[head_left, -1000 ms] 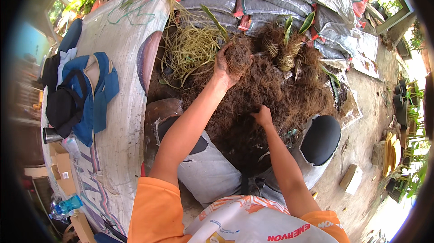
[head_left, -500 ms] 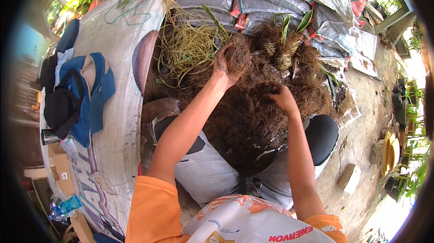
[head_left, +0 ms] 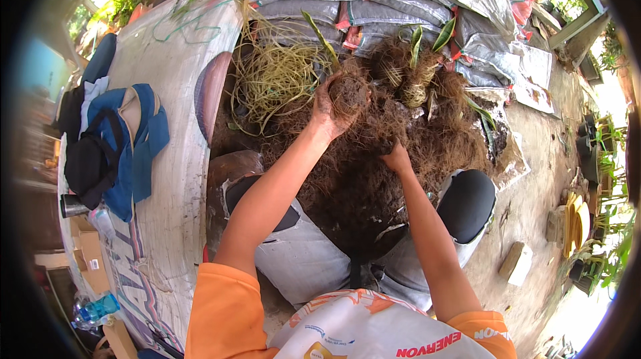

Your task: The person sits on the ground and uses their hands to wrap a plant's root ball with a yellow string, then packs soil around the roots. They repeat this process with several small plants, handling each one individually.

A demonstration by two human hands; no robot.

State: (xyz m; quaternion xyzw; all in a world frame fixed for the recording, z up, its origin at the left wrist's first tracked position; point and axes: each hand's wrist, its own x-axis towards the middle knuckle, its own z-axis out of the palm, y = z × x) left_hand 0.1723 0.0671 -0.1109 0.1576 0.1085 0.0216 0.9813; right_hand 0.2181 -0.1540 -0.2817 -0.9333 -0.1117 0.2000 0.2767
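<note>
My left hand (head_left: 328, 110) is wrapped round a ball of brown coconut fibre (head_left: 350, 94), its rounded underside turned toward me. A long green leaf with yellow edges (head_left: 319, 35) rises just behind that ball; where it joins is hidden. Low over the heap of loose coconut fibre (head_left: 441, 142), my right hand (head_left: 398, 157) is closed on a clump of the fibre, its fingertips buried in the strands. Beyond the heap stand similar plants with bound fibre bases (head_left: 419, 88) and short striped leaves. Left of them lies a tangle of yellowish string (head_left: 274, 75).
Grey filled sacks (head_left: 400, 18) are stacked at the back. To the left, a pale board (head_left: 180, 158) carries a blue and black bag (head_left: 127, 138). My bent knees flank the heap. A pale block (head_left: 516, 263) lies on the ground at right, with potted plants beyond.
My right hand has gone from hovering with curled fingers to gripping fibre, slightly left and lower. The ball in my left hand has tipped toward me and sunk a little.
</note>
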